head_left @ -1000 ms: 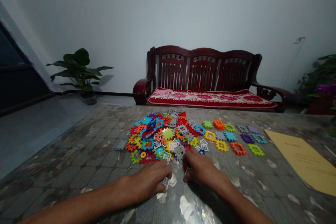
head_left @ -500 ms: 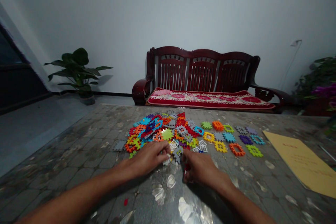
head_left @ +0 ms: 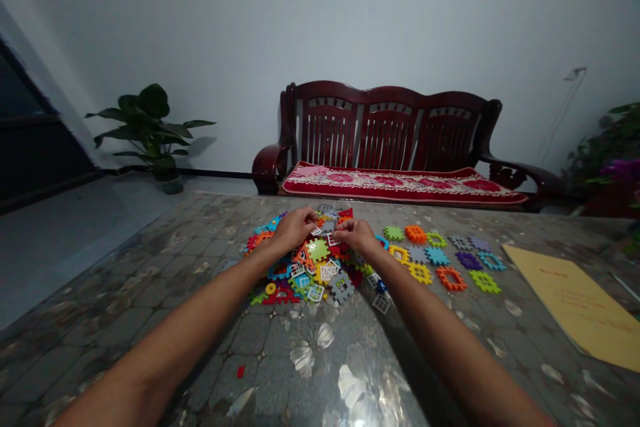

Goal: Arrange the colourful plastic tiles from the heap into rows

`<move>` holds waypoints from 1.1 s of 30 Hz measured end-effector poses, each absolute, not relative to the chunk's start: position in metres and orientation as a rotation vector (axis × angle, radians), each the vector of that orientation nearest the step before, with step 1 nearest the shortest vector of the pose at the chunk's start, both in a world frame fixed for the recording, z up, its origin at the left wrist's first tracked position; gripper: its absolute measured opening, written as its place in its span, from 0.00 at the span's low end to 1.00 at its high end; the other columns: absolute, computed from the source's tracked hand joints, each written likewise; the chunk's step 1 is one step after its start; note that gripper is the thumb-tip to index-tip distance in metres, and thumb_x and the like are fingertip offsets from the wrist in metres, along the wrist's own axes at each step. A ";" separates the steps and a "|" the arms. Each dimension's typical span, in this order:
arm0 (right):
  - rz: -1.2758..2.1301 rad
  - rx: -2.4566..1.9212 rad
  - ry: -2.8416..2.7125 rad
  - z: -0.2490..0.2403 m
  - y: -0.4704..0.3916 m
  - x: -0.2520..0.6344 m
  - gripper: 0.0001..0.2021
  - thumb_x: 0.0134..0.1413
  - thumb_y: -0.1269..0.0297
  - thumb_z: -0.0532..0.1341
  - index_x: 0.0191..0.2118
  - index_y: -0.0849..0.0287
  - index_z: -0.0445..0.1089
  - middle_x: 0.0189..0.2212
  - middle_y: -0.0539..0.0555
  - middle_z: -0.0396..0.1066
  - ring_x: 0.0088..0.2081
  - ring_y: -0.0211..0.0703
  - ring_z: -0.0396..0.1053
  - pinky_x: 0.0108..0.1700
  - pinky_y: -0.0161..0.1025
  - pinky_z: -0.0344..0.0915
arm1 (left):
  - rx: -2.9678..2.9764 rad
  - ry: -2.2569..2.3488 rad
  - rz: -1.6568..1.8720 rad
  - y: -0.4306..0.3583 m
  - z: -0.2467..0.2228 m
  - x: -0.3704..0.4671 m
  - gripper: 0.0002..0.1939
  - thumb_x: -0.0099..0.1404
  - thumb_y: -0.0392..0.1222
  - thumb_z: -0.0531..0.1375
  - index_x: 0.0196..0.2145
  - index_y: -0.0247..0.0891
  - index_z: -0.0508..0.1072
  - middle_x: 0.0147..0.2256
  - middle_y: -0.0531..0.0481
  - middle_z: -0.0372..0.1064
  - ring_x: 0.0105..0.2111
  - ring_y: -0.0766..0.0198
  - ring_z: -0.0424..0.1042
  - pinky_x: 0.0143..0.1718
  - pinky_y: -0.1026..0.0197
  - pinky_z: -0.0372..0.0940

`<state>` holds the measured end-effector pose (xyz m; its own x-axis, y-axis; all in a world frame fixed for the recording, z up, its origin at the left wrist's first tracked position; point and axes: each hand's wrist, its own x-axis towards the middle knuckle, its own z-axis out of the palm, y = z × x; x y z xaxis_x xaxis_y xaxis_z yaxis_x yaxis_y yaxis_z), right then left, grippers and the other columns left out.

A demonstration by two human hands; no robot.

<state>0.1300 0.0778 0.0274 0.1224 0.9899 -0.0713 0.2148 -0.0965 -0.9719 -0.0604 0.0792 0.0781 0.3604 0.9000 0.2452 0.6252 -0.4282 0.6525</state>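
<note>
My left hand (head_left: pixel 296 228) reaches over the far part of a heap of colourful toothed plastic building tiles (head_left: pixel 317 250). Its fingers are closed in a pinch; what they hold, if anything, is too small to make out. Opposite it, my right hand (head_left: pixel 359 237) is closed, thumb and fingers together at a small white window-frame piece (head_left: pixel 333 240). Nearer me in the heap lie a light green tile, a grey tile (head_left: pixel 342 287) and several more white window-frame pieces (head_left: pixel 316 293). My forearms hide parts of the heap's sides.
Separate toothed tiles lie in loose rows to the right, among them an orange one (head_left: pixel 451 278). A yellow paper (head_left: pixel 575 303) rests on the patterned table (head_left: pixel 210 360). One red bit (head_left: pixel 241 371) lies near me. Beyond stands a wooden bench (head_left: pixel 390 127).
Both hands have moved forward from the heap's near edge to its far part. The grey tile and the white window pieces at the near edge are now uncovered.
</note>
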 end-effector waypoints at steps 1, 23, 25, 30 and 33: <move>1.062 -1.485 -1.228 0.026 0.078 0.131 0.09 0.40 0.72 0.72 0.29 0.59 0.72 0.22 0.45 0.73 0.24 0.35 0.68 0.30 0.33 0.65 | 2.185 1.317 0.818 0.077 0.078 -0.061 0.21 0.71 0.47 0.63 0.58 0.38 0.73 0.57 0.42 0.72 0.51 0.50 0.76 0.50 0.44 0.74; 0.138 -1.900 -2.018 -0.016 -0.033 0.216 0.18 0.57 0.78 0.56 0.48 0.60 0.79 0.50 0.62 0.79 0.53 0.55 0.73 0.56 0.45 0.65 | 2.996 0.843 0.177 -0.023 0.000 0.023 0.10 0.73 0.43 0.59 0.49 0.45 0.79 0.49 0.45 0.76 0.50 0.54 0.74 0.50 0.53 0.70; 0.142 -1.875 -1.996 -0.020 -0.031 0.214 0.16 0.57 0.77 0.57 0.45 0.59 0.80 0.48 0.62 0.79 0.51 0.55 0.74 0.55 0.45 0.65 | 3.037 0.908 0.174 -0.017 -0.002 0.027 0.10 0.74 0.40 0.59 0.47 0.43 0.80 0.47 0.45 0.77 0.48 0.55 0.74 0.48 0.53 0.70; 0.202 -1.761 -1.774 -0.031 -0.029 0.219 0.16 0.56 0.75 0.59 0.48 0.58 0.78 0.47 0.59 0.79 0.51 0.51 0.74 0.56 0.45 0.66 | 3.044 0.993 0.198 -0.003 0.002 0.026 0.09 0.73 0.36 0.59 0.46 0.39 0.79 0.45 0.43 0.77 0.44 0.56 0.74 0.45 0.54 0.70; 0.214 -1.649 -1.714 -0.036 -0.036 0.220 0.17 0.57 0.73 0.58 0.48 0.57 0.78 0.45 0.58 0.79 0.48 0.50 0.75 0.53 0.45 0.68 | 3.034 0.967 0.295 -0.012 0.009 0.005 0.10 0.73 0.37 0.58 0.47 0.40 0.79 0.46 0.44 0.77 0.45 0.56 0.74 0.46 0.53 0.71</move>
<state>0.2204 -0.0361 -0.0363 0.0956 0.9181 0.3846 0.7956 0.1617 -0.5838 0.0049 -0.0116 0.0087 0.8002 0.5683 0.1919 0.5787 -0.8155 0.0020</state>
